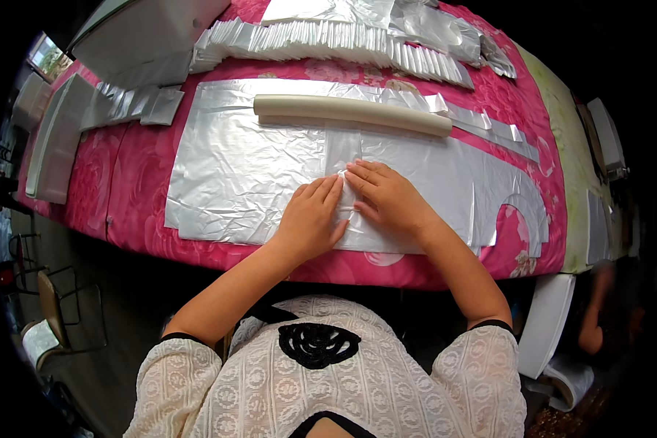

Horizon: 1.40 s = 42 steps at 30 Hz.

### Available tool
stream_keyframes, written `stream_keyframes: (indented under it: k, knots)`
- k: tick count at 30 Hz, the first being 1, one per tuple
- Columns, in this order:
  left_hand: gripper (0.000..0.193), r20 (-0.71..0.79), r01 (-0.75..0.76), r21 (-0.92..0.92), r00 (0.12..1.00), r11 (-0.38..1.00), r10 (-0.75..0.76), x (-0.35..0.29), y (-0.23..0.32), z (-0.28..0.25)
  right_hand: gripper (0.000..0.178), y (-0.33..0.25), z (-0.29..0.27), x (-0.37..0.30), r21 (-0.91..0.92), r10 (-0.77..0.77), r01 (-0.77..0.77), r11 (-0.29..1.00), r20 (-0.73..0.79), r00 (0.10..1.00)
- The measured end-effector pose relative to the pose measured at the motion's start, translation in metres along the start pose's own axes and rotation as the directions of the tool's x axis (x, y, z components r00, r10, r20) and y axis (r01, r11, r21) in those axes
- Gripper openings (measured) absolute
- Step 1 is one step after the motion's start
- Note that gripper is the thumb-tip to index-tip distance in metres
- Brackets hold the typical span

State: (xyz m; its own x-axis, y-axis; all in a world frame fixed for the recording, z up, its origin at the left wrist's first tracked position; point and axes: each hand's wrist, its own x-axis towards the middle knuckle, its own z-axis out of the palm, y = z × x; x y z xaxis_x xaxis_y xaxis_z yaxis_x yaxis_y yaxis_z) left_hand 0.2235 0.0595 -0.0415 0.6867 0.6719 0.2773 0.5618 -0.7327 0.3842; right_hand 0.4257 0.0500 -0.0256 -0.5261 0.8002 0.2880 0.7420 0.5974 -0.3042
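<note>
A stack of thin silvery-white plastic sheets (pixel 233 168) lies spread in front of me, with a curved cut-out at its right end. Down its middle runs a narrow folded strip of plastic (pixel 342 148). My left hand (pixel 310 215) rests on the plastic at the left of this strip, fingers stretched out and thumb apart. From the right, my right hand (pixel 387 196) lies over the strip, its fingers extended and its fingertips close to the left ones. Beyond both hands, a long cream tube (pixel 350 113) lies across the sheets, touched by neither.
A long row of folded plastic packets (pixel 328 42) lines the far side of the pink flowered tablecloth (pixel 142 182). At the left stand a white bin (pixel 142 36), a white box (pixel 62 139) and more folded packets (pixel 128 104). A chair (pixel 55 314) stands lower left; another person's arm (pixel 595 310) shows at right.
</note>
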Motion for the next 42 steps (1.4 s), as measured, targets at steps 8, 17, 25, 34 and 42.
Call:
stream_keyframes:
  k: [8, 17, 25, 34, 42]
  knots:
    - [0.058, 0.001, -0.039, 0.044, 0.999, 0.998, 0.039, 0.006, -0.008, 0.005, 0.043, 0.016, 0.007, 0.004, 0.081, 0.044, -0.044, 0.996, 0.001, 0.999]
    - [0.036, 0.006, -0.166, 0.049, 0.986, 0.985, 0.166, 0.009, -0.017, 0.001, 0.039, 0.013, 0.005, 0.006, 0.177, 0.05, -0.034, 0.984, -0.088, 0.995]
    - [0.056, -0.008, -0.326, -0.142, 0.944, 0.935, 0.329, -0.038, -0.01, -0.015, 0.029, -0.033, 0.015, -0.035, 0.191, -0.027, 0.062, 0.98, -0.183, 0.983]
    - [0.043, -0.029, -0.129, -0.253, 0.992, 0.959, 0.126, -0.034, -0.005, -0.012, 0.018, -0.03, 0.013, -0.033, 0.397, 0.254, -0.206, 0.894, -0.071, 0.965]
    - [0.063, 0.138, 0.452, -0.47, 0.886, 0.758, -0.442, -0.005, -0.007, -0.01, 0.03, -0.019, -0.001, 0.006, 0.493, 0.645, -0.724, 0.482, 0.359, 0.674]
